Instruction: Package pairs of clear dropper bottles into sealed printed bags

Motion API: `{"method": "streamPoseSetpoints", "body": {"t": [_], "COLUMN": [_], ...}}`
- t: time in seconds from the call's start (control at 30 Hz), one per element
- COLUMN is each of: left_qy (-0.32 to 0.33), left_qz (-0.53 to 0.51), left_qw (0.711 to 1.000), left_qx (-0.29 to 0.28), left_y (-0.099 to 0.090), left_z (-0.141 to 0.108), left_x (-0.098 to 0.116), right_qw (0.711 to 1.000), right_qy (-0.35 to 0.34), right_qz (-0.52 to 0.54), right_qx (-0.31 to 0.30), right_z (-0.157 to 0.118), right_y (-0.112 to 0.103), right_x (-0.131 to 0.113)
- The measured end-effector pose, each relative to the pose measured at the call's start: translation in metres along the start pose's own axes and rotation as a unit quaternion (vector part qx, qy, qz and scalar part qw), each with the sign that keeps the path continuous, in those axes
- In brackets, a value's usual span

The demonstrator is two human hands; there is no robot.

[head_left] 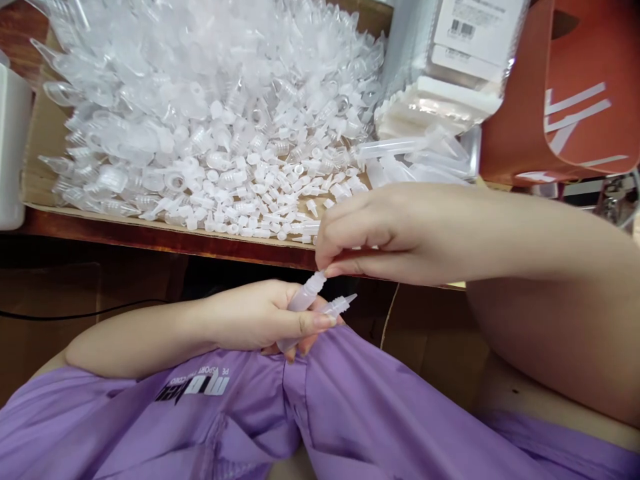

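Landmark: cardboard tray (37, 160). Both hands work just off its near edge. Left hand (265, 310), below that edge, is closed around two translucent vials side by side: blunt-topped vial (301, 298) and pointed vial (340, 305), the second with a tapered nozzle on its ribbed neck. Thumb lies across the pointed vial, fingers behind; the necks stick out toward the tray, probably so the tops stay free for the other hand.

Right hand (373, 230) comes over the tray's near right edge, thumb and fingertips pinched narrow on the top of the blunt-topped vial. Any small part between the fingertips is hidden, can't tell. Tip pinch likely suits such a tiny top; left grip seems to steady the body.

Small white pieces (260, 207) lie loose along the tray's near side, nearest the hands, presumably for short reaches. Clear plastic pieces (190, 113) with ribbed necks are heaped farther back in it. Off the tray's right end: stacked clear packs (467, 67) with a printed label, then an orange-red bin (517, 100). Left of the tray: white container (13, 147). Purple clothing (380, 393) spreads below the tray's near side, under the hands.
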State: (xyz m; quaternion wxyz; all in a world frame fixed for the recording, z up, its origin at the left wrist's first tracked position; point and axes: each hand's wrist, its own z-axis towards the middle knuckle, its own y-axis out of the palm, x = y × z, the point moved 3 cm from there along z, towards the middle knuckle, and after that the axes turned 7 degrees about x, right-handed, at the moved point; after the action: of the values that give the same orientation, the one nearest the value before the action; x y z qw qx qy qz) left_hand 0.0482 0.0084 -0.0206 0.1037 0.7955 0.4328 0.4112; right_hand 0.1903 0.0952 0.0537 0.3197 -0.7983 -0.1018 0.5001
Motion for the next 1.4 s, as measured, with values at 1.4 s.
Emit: {"method": "streamPoseSetpoints", "body": {"t": [1.4], "left_qy": [0.147], "left_qz": [-0.293], "left_qw": [0.945], "left_qx": [0.015], "left_y": [-0.015], "left_z": [-0.012], "left_x": [0.005], "right_qw": [0.880], "right_qy": [0.239], "right_qz": [-0.341], "right_qx": [0.228], "right_z": [-0.005], "right_y": [-0.018], "right_x": [0.023]}}
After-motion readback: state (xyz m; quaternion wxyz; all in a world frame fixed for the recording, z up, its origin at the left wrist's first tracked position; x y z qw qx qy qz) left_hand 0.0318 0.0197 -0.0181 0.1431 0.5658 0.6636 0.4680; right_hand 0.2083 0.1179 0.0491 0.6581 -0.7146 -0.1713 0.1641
